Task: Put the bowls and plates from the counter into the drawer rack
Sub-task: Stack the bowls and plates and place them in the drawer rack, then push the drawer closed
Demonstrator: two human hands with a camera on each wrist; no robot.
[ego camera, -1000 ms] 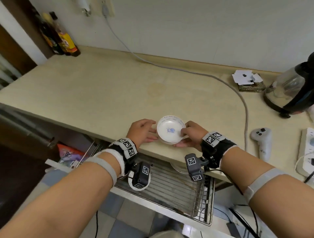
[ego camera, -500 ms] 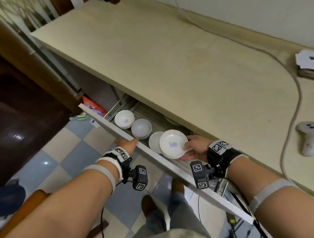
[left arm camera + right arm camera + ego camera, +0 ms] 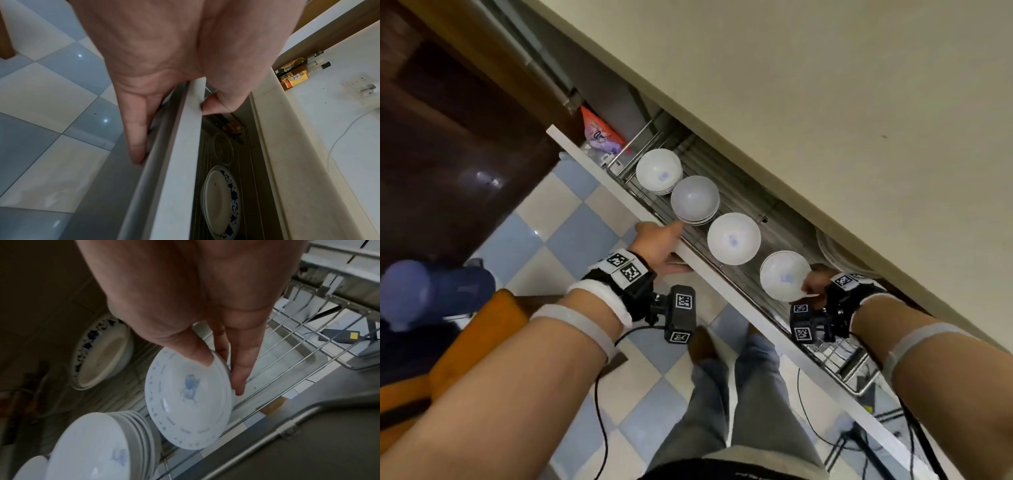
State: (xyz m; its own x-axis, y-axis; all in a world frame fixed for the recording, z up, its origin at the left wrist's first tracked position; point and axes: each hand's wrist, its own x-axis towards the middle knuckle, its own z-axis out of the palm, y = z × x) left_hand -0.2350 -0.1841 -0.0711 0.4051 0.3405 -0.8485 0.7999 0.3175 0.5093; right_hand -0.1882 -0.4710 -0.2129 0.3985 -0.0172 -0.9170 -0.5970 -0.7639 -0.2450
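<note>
Right hand (image 3: 185, 296) pinches small white blue-flowered ceramic bowl (image 3: 188, 400) over wire drawer rack (image 3: 287, 374), beside stacked white bowls (image 3: 96, 449). Left hand (image 3: 164, 53) fingers (image 3: 135, 129) clamp white drawer front (image 3: 176, 162).

Dim indoor light, glare spots on floor tiles (image 3: 536, 233), motion blur, wide-angle edge distortion

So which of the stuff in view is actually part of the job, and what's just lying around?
Part of the job:
- small dish pinched by right hand
- three bowl stacks
- drawer rack
- drawer front gripped by left hand
- blue-patterned plate

Lying about:
- snack packet
- bottles
- wall socket
</note>
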